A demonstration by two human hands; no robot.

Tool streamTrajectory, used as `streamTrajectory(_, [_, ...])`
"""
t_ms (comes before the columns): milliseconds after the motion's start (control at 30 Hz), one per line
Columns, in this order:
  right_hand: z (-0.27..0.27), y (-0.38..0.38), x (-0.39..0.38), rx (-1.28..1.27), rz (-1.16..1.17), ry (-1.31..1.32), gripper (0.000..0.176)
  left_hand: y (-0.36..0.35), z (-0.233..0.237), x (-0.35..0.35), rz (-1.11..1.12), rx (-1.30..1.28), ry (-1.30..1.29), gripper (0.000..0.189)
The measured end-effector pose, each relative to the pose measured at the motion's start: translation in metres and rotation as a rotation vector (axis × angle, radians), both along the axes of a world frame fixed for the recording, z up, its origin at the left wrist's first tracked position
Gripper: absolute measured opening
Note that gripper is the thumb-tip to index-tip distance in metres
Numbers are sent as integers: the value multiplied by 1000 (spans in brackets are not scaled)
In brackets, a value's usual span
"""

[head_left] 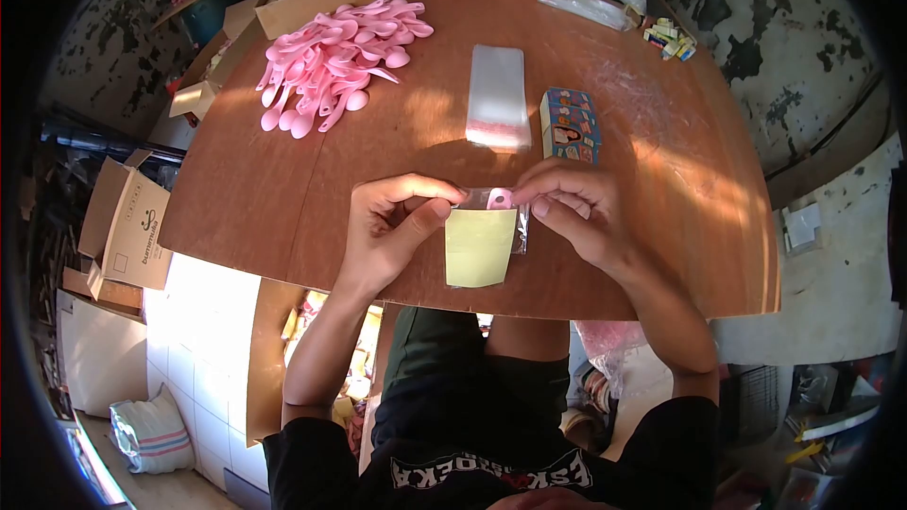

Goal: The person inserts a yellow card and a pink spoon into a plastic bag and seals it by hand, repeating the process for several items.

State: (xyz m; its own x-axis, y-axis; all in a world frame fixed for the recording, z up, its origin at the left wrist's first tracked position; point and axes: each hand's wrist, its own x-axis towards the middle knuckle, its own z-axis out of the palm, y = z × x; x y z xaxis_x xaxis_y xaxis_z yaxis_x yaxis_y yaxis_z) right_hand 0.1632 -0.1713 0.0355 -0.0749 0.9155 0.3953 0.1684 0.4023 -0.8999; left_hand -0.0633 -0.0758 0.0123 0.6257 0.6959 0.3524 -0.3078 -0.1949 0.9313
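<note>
Near the front of the table, my left hand [395, 229] pinches the upper left edge of a clear plastic bag [521, 231] between thumb and fingertips. My right hand [578, 210] grips its upper right corner, fingers curled. A pale yellow card [480, 247] shows at the front of the bag. Above the card's top edge peeks the holed pink handle end of what looks like a spoon [500, 198]; the rest is hidden. Beyond my hands lies a stack of clear plastic bags [497, 94]. A stack of blue printed cards [570, 123] sits just past my right hand.
A heap of pink spoons [335, 61] covers the table's far left, by an open cardboard box [316, 0]. Small yellow-and-white boxes [671, 39] and plastic packs [586, 8] lie at the far right. Another carton [137, 222] stands left of the table.
</note>
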Motion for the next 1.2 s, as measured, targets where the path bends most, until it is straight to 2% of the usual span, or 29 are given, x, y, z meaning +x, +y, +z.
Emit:
streamTrajectory(67, [-6,2,-2,28,2,14,11,-2,-1,3,16,8,31,10])
streamTrajectory(133, [-9,4,-2,57,6,27,12,-2,-4,6,-4,6,-57,11])
streamTrajectory(200, [-10,5,-2,146,-27,-124,20,-1,-4,5,33,36,-23,11])
streamTrajectory(367, [-13,5,-6,101,-29,-102,28,3,-3,0,101,62,61,11])
streamTrajectory(467, [-16,6,-8,98,-20,-92,31,5,-6,-2,90,96,75,18])
streamTrajectory(533, [-20,7,-8,85,-16,-69,32,4,-6,-2,-36,-42,-47,35])
streamTrajectory(567, [-23,7,-8,76,-14,-47,33,3,-5,-2,-35,-43,-47,35])
streamTrajectory(667, [-25,5,-8,24,11,-11,36,1,-6,-6,-25,0,38,57])
streamTrajectory(733, [-22,2,-9,-12,46,6,38,-8,-5,-21,-21,32,70,56])
streamTrajectory(800, [-8,-8,-12,-113,29,-115,50,-24,-3,-48,-59,31,136,49])
streamTrajectory(867, [-4,-13,-12,-149,24,-117,48,-37,6,-81,-116,169,300,33])
streamTrajectory(933, [4,-17,-12,-236,8,-185,45,-42,-9,-115,-181,322,474,33])
streamTrajectory(967, [6,-17,-11,-232,15,-182,45,-45,-15,-129,-181,291,547,38])
streamTrajectory(1033, [6,-19,-9,-332,-23,-288,38,-52,-37,-156,-20,282,758,35])
streamTrajectory(1067, [3,-19,-6,-331,-16,-285,38,-53,-51,-168,-14,280,762,35])
streamTrajectory(1133, [-2,-19,-4,-319,-32,-414,31,-53,-82,-191,155,233,1026,42])
streamTrajectory(1167, [-3,-17,-4,-317,-21,-413,31,-52,-104,-203,165,229,1029,42])
streamTrajectory(1200, [-4,-16,-4,-302,-22,-446,29,-49,-129,-215,205,238,1137,42])
